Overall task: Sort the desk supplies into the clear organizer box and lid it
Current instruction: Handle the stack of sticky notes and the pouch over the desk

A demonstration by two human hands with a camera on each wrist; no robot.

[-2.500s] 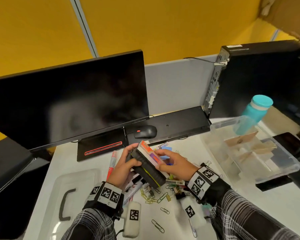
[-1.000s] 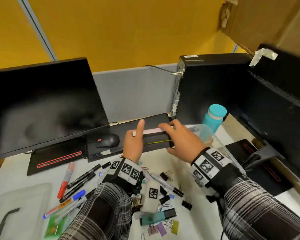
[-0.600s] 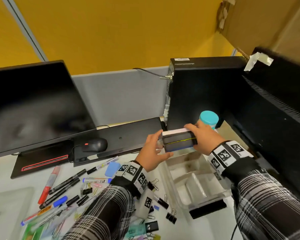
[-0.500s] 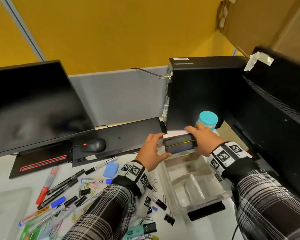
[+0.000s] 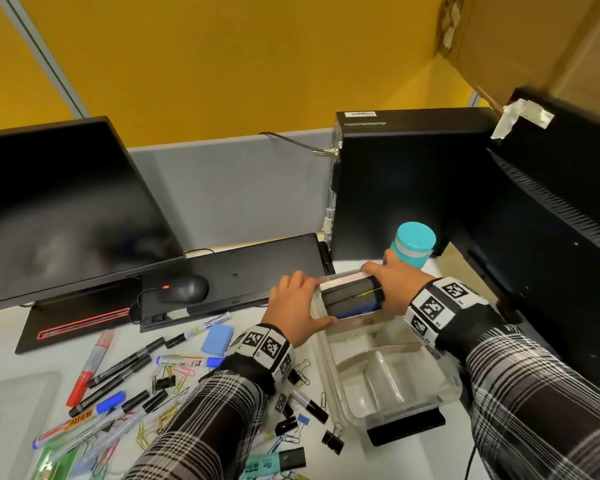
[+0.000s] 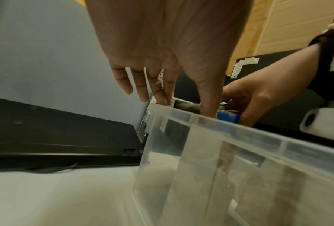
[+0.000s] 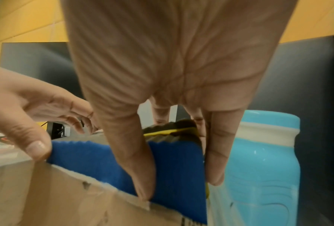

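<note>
Now both hands, left hand point(image 5: 297, 306) and right hand point(image 5: 394, 284), are gripping the stacked erasers point(image 5: 352, 299), lowering them into the box's point(image 5: 333, 379) far compartment, needing release next.

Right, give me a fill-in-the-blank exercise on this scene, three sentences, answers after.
1. Both hands lower the stack of erasers into the far end of the clear ____.
2. The bottle behind the right hand has a ____ cap.
3. The mouse sits on the black ____, beyond the left hand.

Missing words: organizer box; teal; keyboard
</note>
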